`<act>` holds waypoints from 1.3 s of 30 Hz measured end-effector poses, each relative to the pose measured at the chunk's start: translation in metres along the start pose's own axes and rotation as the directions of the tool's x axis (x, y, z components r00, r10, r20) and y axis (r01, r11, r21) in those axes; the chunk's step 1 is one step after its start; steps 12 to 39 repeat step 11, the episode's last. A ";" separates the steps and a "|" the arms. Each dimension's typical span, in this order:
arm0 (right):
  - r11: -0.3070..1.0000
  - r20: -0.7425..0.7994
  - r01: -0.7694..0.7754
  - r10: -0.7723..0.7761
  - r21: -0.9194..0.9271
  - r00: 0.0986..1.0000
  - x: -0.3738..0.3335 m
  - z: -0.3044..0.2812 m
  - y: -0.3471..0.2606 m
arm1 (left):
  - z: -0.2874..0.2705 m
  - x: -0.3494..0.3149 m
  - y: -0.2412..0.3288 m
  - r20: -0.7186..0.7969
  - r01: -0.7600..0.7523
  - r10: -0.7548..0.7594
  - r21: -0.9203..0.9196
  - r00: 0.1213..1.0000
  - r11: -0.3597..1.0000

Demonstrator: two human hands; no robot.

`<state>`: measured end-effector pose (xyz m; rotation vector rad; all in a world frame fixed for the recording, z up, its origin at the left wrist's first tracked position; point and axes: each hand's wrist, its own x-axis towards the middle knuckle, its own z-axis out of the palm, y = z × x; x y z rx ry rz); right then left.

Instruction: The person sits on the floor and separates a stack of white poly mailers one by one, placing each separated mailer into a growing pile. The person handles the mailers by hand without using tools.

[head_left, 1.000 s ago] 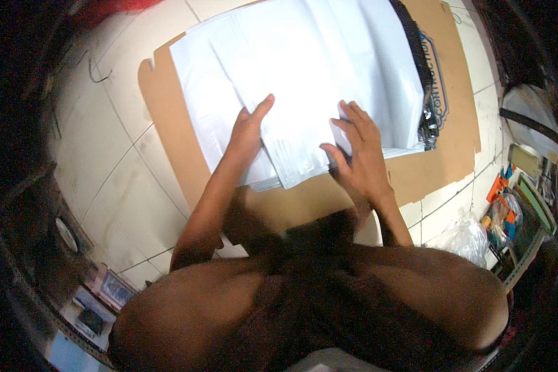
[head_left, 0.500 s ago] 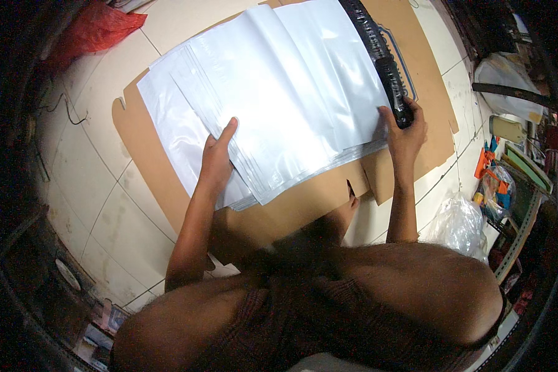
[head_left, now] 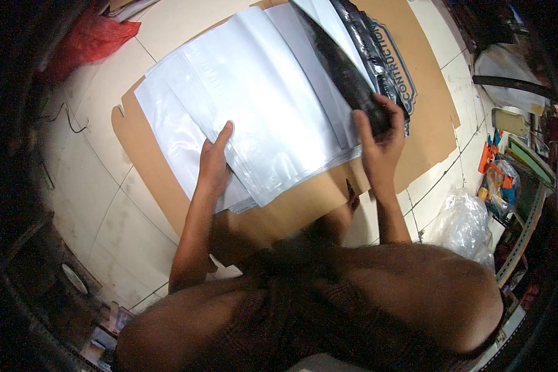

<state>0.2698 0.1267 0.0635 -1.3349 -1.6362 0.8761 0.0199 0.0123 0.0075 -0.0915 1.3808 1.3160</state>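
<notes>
Across a flattened brown cardboard sheet (head_left: 304, 201) lies a stack of glossy white plastic sheets (head_left: 254, 111). My left hand (head_left: 214, 164) grips the near left part of the stack, its thumb on top and its fingers underneath. At the right side, my right hand (head_left: 383, 146) holds the turned-over edge of the top sheet between thumb and fingers. That edge shows a shiny black underside (head_left: 341, 71) and slants up toward the far side. Just beyond it runs another crinkled black strip (head_left: 378, 62) along the stack's right border.
A red plastic bag (head_left: 96, 43) lies at the far left on the tiled floor (head_left: 99, 155). To the right are a clear plastic bag (head_left: 462, 226), orange and blue items (head_left: 496, 177) and a metal rack (head_left: 521, 239). My bent knees frame the near side.
My right hand has moved left, drawing the black-backed edge of the top sheet over with it and baring the layers beside it. My left hand stays almost in place.
</notes>
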 end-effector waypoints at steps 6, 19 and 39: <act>0.946 -0.261 0.140 -0.220 -0.293 0.940 0.018 -0.021 0.004 | -0.005 -0.001 0.002 -0.004 -0.002 0.002 0.015 1.000 1.000; 0.855 0.011 0.460 -0.472 -0.240 0.882 0.002 -0.006 0.010 | -0.006 0.004 -0.002 -0.031 -0.035 0.036 0.022 0.999 0.999; 0.855 0.011 0.460 -0.472 -0.240 0.882 0.002 -0.006 0.010 | -0.006 0.004 -0.002 -0.031 -0.035 0.036 0.022 0.999 0.999</act>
